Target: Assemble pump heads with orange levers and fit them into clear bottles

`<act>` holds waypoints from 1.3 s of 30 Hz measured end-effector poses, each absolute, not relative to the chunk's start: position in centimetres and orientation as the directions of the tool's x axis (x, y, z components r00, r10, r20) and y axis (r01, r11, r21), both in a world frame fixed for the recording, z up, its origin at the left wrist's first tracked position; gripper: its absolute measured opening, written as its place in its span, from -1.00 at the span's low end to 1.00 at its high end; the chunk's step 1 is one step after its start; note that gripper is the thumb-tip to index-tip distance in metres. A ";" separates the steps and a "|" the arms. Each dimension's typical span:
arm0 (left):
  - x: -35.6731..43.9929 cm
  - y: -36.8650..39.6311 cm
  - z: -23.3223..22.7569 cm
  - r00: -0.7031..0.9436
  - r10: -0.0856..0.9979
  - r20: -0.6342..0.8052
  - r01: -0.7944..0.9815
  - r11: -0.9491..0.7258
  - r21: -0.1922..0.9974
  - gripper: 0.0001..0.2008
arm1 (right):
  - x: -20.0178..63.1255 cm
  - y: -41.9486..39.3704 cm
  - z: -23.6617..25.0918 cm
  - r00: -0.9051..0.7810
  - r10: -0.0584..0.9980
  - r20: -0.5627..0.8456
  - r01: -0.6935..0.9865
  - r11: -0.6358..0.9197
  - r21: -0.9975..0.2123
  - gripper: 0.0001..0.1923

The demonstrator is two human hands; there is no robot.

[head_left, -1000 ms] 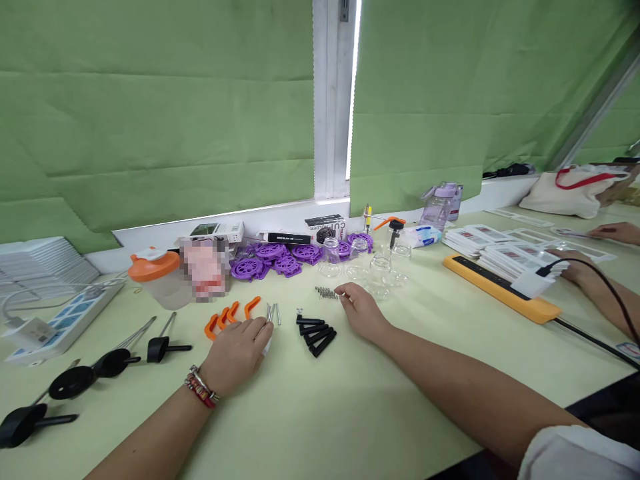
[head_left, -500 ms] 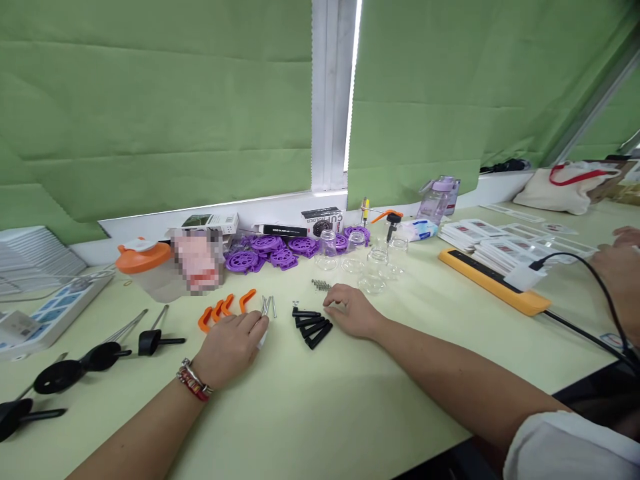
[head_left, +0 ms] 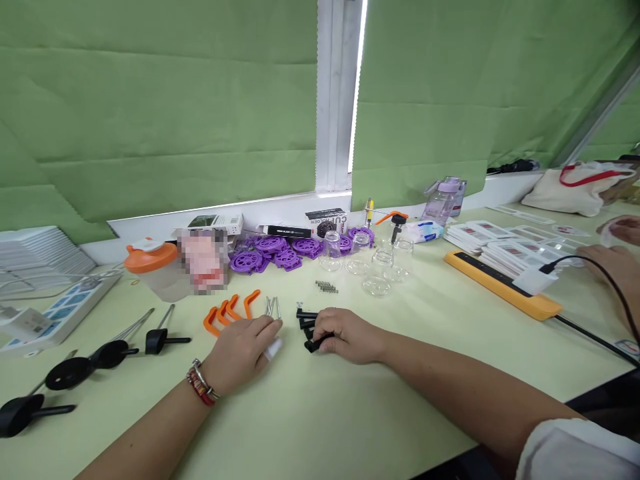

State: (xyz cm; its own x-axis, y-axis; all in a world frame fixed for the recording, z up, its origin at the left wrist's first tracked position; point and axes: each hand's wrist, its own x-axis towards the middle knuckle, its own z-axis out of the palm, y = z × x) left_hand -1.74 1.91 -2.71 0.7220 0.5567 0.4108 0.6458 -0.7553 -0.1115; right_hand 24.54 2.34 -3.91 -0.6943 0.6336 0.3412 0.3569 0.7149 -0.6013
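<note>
Green blinds [head_left: 160,113], white window frame [head_left: 334,93], pale green table [head_left: 310,413]

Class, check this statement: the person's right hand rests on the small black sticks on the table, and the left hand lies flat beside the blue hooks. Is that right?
Not quite. The hooks beside the left hand are orange, not blue, as the head view shows. The rest stands: the right hand rests on the small black sticks on the table.

A black-and-white box [head_left: 327,222] on the window ledge reads "CUP HOLDER" down its side (the smaller print beneath is too fine to read). The long black box [head_left: 287,231] beside it carries a white line of lettering, too blurred to make out.
</note>
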 end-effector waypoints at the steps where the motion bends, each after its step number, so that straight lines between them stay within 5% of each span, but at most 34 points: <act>1: -1.2 1.5 -2.7 0.712 0.570 0.410 0.628 -0.778 -0.009 -0.69 | 24.2 2.1 -3.8 -0.671 0.660 0.338 0.349 0.683 -0.641 -0.89; 5: 1.1 -0.1 -2.6 0.702 0.616 0.357 0.467 -0.777 0.423 -0.68 | 23.0 1.1 -4.2 -0.620 0.715 0.322 0.320 0.606 -0.728 -0.92; 10: 2.0 -0.4 -2.4 0.610 0.740 0.284 0.445 -0.616 0.650 -0.85 | 22.6 1.0 -4.5 -0.615 0.723 0.315 0.287 0.577 -0.764 -0.92; 19: 1.2 -0.1 -2.2 0.534 0.813 0.233 0.408 -0.489 0.771 -0.90 | 24.9 5.7 -5.5 -0.250 0.900 0.357 0.474 0.435 -0.765 -0.82; 28: 0.6 0.7 -3.4 0.498 0.842 0.205 0.454 -0.455 0.766 -0.90 | 24.1 9.4 -5.2 -0.462 0.870 0.172 0.498 0.415 -0.761 -0.85; 39: 0.4 0.9 -3.7 0.510 0.844 0.163 0.456 -0.426 0.781 -0.87 | 23.0 10.1 -4.6 -0.591 0.792 0.150 0.526 0.520 -0.673 -0.87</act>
